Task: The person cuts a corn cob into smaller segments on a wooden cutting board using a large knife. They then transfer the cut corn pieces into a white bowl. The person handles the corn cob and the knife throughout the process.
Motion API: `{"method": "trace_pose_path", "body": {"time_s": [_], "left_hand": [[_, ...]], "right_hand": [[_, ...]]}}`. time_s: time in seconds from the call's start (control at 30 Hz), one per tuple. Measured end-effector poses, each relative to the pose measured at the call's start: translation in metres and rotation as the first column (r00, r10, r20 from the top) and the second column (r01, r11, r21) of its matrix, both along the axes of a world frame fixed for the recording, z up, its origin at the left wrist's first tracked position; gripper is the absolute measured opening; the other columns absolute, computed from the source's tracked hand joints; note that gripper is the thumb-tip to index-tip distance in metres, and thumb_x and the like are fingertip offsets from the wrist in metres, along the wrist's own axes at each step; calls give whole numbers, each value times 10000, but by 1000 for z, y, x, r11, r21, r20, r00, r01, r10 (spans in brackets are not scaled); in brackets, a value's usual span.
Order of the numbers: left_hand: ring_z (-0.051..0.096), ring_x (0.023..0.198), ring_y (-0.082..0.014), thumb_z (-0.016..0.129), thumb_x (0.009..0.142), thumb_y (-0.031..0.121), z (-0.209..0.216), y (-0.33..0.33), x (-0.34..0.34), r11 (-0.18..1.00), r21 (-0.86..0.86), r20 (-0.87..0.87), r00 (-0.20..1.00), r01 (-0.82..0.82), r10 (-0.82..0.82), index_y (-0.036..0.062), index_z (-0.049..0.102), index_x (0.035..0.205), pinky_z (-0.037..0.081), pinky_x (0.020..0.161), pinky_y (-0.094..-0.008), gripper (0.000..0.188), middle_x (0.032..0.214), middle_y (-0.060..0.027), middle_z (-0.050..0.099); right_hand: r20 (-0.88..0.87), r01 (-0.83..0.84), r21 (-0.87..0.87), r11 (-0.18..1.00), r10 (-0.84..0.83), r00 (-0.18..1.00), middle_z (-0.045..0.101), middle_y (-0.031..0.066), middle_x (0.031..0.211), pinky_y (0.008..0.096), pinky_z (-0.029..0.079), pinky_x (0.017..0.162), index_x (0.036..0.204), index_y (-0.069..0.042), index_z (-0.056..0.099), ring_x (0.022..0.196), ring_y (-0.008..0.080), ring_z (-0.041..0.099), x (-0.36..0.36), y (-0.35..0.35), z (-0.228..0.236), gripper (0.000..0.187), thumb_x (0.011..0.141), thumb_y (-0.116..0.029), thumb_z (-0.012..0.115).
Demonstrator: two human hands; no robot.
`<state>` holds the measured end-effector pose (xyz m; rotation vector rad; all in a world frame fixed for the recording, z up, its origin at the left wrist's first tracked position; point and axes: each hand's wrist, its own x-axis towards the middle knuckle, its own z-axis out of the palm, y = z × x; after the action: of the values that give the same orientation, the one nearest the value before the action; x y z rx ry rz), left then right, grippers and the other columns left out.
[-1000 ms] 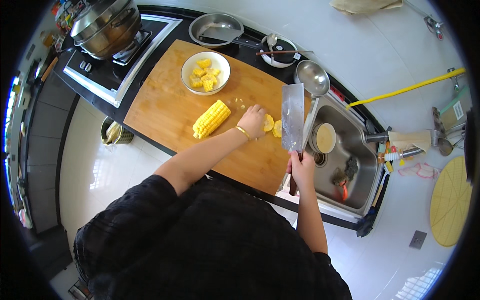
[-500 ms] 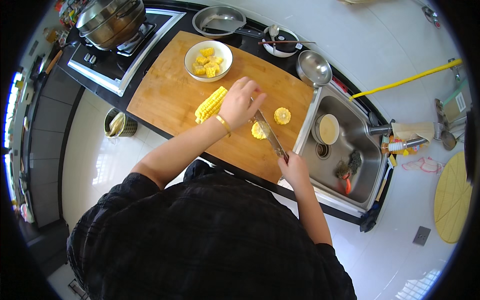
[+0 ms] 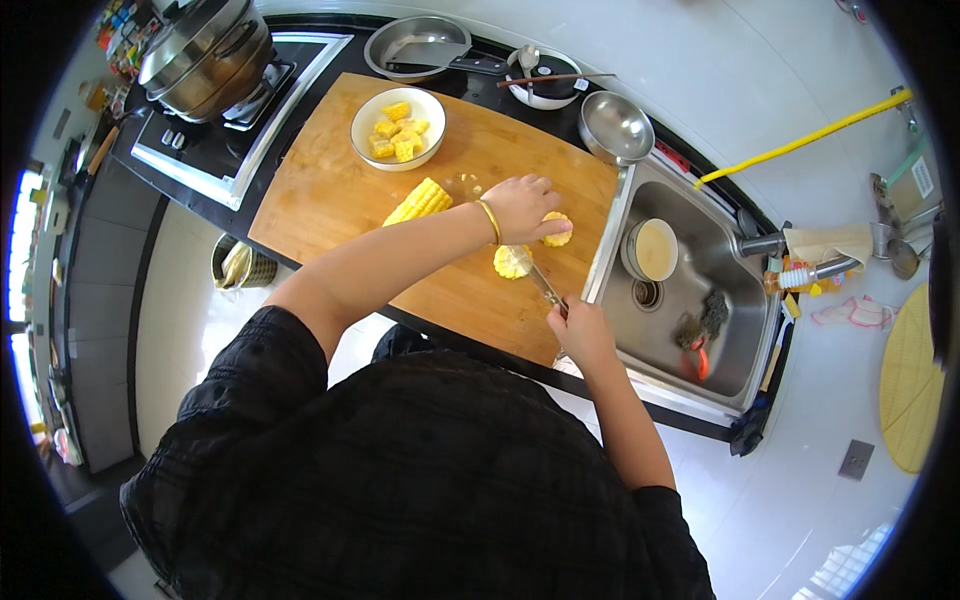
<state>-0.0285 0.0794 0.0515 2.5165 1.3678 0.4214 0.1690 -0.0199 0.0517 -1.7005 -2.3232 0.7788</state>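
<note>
On your left, bare wood on the cutting board gives open room beside the white bowl of corn pieces. The corn cob lies below the bowl, partly hidden by your left forearm; being round, it could roll if that arm nudges it. The near corn slice sits by the tip end of the knife; I cannot tell whether they touch. Your left hand is loosely spread, its thumb over the far corn slice; whether it pinches it is unclear. A slip of the blade could nick that hand, being so near. Your right hand wraps tightly around the knife handle, near the board's front edge. The sink borders the board's right side, so an overpushed slice could drop in.
</note>
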Motion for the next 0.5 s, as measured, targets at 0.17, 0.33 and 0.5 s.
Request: {"method": "trace_pose_path", "body": {"time_s": [0.17, 0.33, 0.5], "left_hand": [[520, 905, -321, 391, 881, 464, 5, 1, -1, 999, 27, -17, 999, 34, -34, 23, 559, 885, 430, 788, -413, 472, 923, -162, 530], [521, 898, -317, 385, 885, 459, 5, -1, 1, 1000, 1, -31, 999, 25, -25, 21, 561, 879, 431, 771, -414, 472, 913, -159, 530], [521, 911, -310, 355, 895, 454, 17, -10, 6, 998, -46, -84, 996, -36, 32, 29, 561, 900, 416, 788, -417, 473, 910, -153, 543]], "right_hand": [[-35, -14, -40, 999, 13, 999, 585, 199, 641, 439, 470, 593, 697, -6, 579, 618, 361, 584, 5, 5, -4, 211, 755, -208, 559], [-62, -48, -49, 998, 45, 997, 579, 198, 630, 441, 466, 591, 698, -5, 574, 614, 364, 581, 9, 10, -11, 217, 757, -213, 556], [-31, -109, -60, 992, 108, 994, 573, 197, 614, 446, 461, 579, 703, -9, 571, 605, 370, 575, 20, 23, -21, 248, 787, -241, 545]]}}
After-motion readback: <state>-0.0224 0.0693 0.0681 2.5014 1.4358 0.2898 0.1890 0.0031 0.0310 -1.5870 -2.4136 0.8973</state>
